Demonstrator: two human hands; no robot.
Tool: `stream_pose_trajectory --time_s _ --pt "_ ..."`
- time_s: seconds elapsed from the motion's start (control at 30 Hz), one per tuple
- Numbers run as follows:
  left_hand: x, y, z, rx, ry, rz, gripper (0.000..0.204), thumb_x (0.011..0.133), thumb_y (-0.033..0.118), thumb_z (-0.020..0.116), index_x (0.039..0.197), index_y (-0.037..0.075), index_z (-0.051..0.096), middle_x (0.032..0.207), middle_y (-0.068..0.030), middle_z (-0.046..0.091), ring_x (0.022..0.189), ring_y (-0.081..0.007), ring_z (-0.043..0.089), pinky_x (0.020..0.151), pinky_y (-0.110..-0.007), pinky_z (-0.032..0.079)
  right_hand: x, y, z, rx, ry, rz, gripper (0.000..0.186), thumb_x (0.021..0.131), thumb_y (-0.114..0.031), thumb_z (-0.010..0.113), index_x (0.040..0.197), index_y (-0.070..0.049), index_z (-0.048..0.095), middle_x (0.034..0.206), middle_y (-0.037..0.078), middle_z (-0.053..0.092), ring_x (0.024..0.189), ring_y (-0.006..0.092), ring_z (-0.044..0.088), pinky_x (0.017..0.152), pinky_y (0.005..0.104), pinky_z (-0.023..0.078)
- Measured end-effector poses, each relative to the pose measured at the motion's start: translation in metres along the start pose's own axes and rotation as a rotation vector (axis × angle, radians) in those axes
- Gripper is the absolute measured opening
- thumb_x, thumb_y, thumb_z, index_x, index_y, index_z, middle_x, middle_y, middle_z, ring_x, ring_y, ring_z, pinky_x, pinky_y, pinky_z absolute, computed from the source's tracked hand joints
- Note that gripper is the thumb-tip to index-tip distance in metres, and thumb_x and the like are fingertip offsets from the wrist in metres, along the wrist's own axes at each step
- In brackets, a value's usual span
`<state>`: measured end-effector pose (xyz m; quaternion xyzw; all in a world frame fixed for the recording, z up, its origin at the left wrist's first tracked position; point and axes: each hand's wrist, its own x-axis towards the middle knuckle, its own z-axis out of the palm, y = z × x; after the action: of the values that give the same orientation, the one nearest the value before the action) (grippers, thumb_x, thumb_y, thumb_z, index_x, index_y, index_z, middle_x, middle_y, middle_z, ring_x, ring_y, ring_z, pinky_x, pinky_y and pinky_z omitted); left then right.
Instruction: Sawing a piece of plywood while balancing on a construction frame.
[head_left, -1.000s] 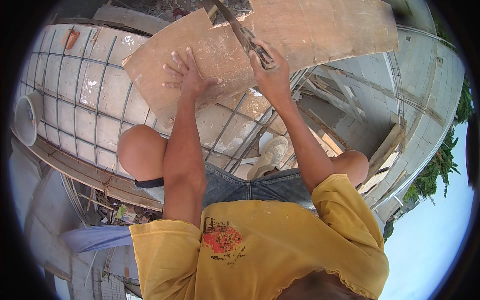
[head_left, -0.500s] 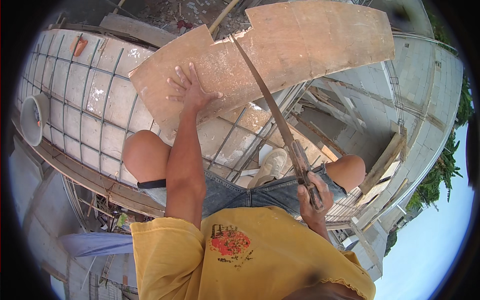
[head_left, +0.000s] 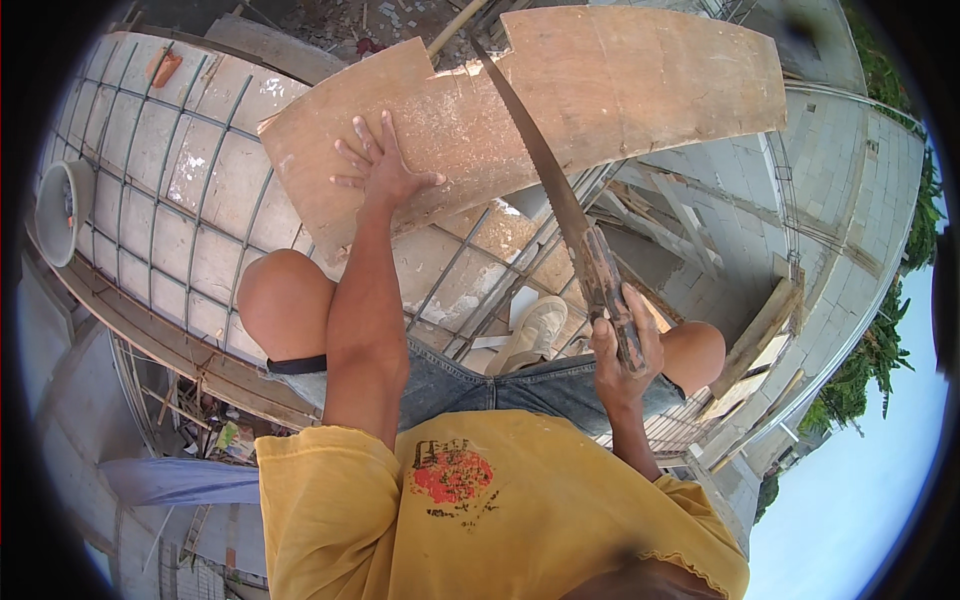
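A large plywood sheet [head_left: 640, 85] lies in front of me, with a ragged notch cut into its far edge. My left hand [head_left: 385, 178] rests flat on its left part, fingers spread, pressing down. In my right hand [head_left: 628, 345] is a handsaw [head_left: 548, 165], the fingers wrapped round its worn wooden handle. The dark toothed blade slants up and leftward across the sheet. Its tip reaches the notch at the far edge.
A grid of steel rebar [head_left: 205, 190] runs over pale panels at the left. A grey bucket [head_left: 65, 212] stands at the far left, and an orange-brown brick piece [head_left: 163, 68] lies on the panels. Right of my knees is a deep gap beside a grey block wall [head_left: 850, 210].
The saw has moved forward and up, its tip now past the notch edge. My right hand has gone forward with it. My left hand stays on the plywood.
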<state>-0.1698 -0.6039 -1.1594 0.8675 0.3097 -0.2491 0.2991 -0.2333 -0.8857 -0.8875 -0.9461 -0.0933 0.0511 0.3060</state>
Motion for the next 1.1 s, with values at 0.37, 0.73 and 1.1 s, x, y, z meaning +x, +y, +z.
stream_pose_trajectory --time_s 0.37,0.73,1.1 --pt "0.000 0.003 0.000 0.021 -0.029 -0.025 0.148 0.052 0.057 0.090 0.158 0.030 -0.011 0.161 -0.0158 -0.025 0.142 -0.0501 -0.029 0.101 -0.082 -0.007 0.001 0.016 0.008 0.125 -0.016 0.135 0.045 0.087 -0.007 0.073 0.129 0.002 0.059 0.112 0.019 0.069 0.098 0.0231 0.070 0.081 0.0304 0.054" --pt "-0.001 0.002 -0.001 0.010 -0.012 -0.008 0.150 0.051 0.057 0.091 0.158 0.028 -0.011 0.161 -0.0177 -0.024 0.141 -0.0509 -0.029 0.100 -0.082 -0.008 -0.009 0.015 0.001 0.040 -0.024 0.012 0.044 0.085 -0.002 0.074 0.126 0.005 0.059 0.114 0.023 0.069 0.096 0.0254 0.072 0.077 0.0293 0.056" --pt "-0.001 0.000 0.000 0.008 -0.011 -0.015 0.149 0.051 0.056 0.091 0.158 0.030 -0.010 0.162 -0.0163 -0.024 0.142 -0.0509 -0.028 0.101 -0.082 -0.007 -0.003 0.022 0.009 0.003 -0.006 0.030 0.044 0.085 -0.004 0.074 0.126 0.004 0.059 0.107 0.021 0.070 0.089 0.0238 0.072 0.079 0.0313 0.055"
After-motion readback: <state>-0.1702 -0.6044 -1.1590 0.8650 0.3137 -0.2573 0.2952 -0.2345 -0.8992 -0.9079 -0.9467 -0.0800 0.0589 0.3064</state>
